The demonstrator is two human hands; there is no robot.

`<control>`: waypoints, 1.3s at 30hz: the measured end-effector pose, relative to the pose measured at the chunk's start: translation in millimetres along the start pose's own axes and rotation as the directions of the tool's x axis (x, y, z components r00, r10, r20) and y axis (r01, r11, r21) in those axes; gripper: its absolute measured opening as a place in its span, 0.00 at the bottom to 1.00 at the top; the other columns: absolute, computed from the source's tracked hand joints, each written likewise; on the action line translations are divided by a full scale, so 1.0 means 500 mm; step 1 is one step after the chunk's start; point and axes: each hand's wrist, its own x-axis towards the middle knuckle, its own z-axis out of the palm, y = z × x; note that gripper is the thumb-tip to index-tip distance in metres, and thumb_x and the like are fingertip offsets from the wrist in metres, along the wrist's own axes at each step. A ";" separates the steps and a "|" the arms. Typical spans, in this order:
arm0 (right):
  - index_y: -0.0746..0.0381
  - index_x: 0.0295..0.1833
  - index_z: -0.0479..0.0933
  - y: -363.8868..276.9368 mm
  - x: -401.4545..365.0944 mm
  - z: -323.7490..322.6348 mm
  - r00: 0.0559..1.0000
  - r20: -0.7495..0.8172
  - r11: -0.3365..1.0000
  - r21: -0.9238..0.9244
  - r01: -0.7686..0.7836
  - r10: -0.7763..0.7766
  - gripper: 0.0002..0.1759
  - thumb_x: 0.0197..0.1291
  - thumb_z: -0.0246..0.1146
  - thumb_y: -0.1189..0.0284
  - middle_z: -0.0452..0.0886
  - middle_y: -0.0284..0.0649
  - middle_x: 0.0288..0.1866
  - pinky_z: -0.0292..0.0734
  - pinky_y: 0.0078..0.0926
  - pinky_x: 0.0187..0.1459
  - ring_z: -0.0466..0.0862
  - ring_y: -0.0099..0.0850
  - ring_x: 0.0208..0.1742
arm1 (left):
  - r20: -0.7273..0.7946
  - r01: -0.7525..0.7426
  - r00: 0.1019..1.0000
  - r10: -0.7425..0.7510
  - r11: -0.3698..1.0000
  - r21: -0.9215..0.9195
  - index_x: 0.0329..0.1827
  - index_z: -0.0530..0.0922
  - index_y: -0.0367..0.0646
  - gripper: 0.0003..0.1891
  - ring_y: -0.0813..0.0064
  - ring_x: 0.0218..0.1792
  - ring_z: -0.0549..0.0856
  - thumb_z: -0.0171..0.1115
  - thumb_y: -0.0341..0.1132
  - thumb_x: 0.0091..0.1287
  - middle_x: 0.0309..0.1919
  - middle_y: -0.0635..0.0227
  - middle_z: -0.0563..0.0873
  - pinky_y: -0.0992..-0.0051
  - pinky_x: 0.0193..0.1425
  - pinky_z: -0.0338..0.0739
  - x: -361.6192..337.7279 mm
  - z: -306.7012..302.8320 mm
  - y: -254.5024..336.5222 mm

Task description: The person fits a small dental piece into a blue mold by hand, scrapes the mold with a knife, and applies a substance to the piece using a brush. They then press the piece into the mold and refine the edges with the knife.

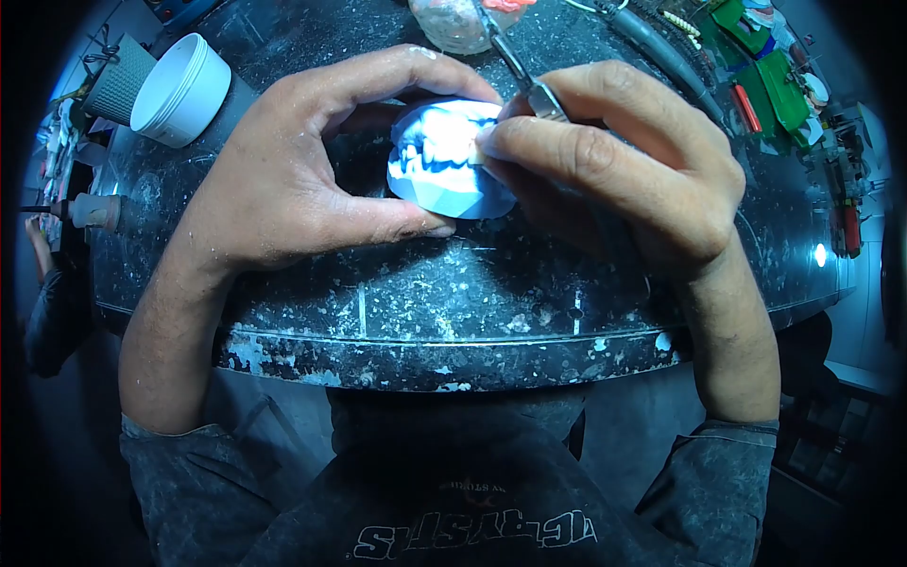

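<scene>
A white plaster dental model [452, 195], upper and lower teeth together, is brightly lit in front of me. My left hand [274, 170] is closed round its left side, thumb at the lower base and fingers over the top. A slim metal hand tool [515, 61] is gripped in my right hand [628, 156], its shaft pointing up and away from the model. The right thumb and fingertips are at the model's right side, by the teeth. Glare washes out the teeth there, and whether the fingertips also pinch something small cannot be made out.
A white tub [181, 94] and a grey textured pot [121, 80] stand at the left. Beyond the model is a clear bowl [453, 26] with pink material. A dark handpiece [661, 57] and green pieces [770, 90] lie at the right. The worn bench edge [453, 364] runs nearest me.
</scene>
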 end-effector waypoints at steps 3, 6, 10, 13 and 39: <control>0.64 0.44 0.88 0.001 0.000 -0.001 1.000 0.000 1.000 0.003 0.002 -0.002 0.17 0.45 0.79 0.79 0.85 0.44 0.38 0.85 0.20 0.33 0.87 0.29 0.36 | 0.003 -0.002 1.000 0.002 1.000 0.004 0.66 0.76 0.40 0.40 0.66 0.62 0.82 0.83 0.32 0.45 0.58 0.61 0.83 0.61 0.74 0.72 0.000 -0.001 0.000; 0.63 0.44 0.88 -0.002 0.001 -0.001 1.000 0.003 1.000 0.005 -0.005 0.005 0.17 0.45 0.79 0.79 0.85 0.44 0.38 0.85 0.20 0.33 0.87 0.29 0.36 | 0.003 -0.013 1.000 0.013 1.000 0.017 0.66 0.76 0.40 0.40 0.66 0.62 0.83 0.83 0.32 0.45 0.58 0.61 0.83 0.61 0.74 0.72 0.000 -0.001 -0.002; 0.63 0.44 0.88 0.000 0.000 0.001 1.000 -0.005 1.000 -0.001 0.005 -0.005 0.17 0.45 0.79 0.79 0.85 0.44 0.37 0.85 0.20 0.33 0.88 0.29 0.36 | 0.000 -0.006 1.000 0.006 1.000 0.011 0.66 0.76 0.40 0.40 0.66 0.62 0.83 0.83 0.32 0.45 0.58 0.61 0.83 0.60 0.74 0.72 0.000 0.000 0.000; 0.63 0.44 0.88 0.004 -0.002 0.003 1.000 -0.010 1.000 0.001 0.020 -0.020 0.16 0.46 0.79 0.78 0.85 0.44 0.37 0.86 0.20 0.33 0.88 0.29 0.36 | -0.001 -0.007 1.000 0.007 1.000 0.007 0.66 0.76 0.40 0.40 0.66 0.62 0.83 0.83 0.32 0.45 0.59 0.61 0.83 0.60 0.74 0.72 0.001 -0.001 -0.001; 0.63 0.44 0.88 0.003 -0.001 0.003 0.999 -0.011 1.000 -0.008 0.030 -0.030 0.17 0.46 0.79 0.78 0.86 0.44 0.38 0.87 0.21 0.34 0.88 0.30 0.37 | 0.001 -0.011 1.000 0.011 1.000 0.014 0.65 0.76 0.39 0.40 0.66 0.62 0.82 0.83 0.32 0.45 0.59 0.60 0.83 0.60 0.74 0.72 0.001 -0.001 -0.001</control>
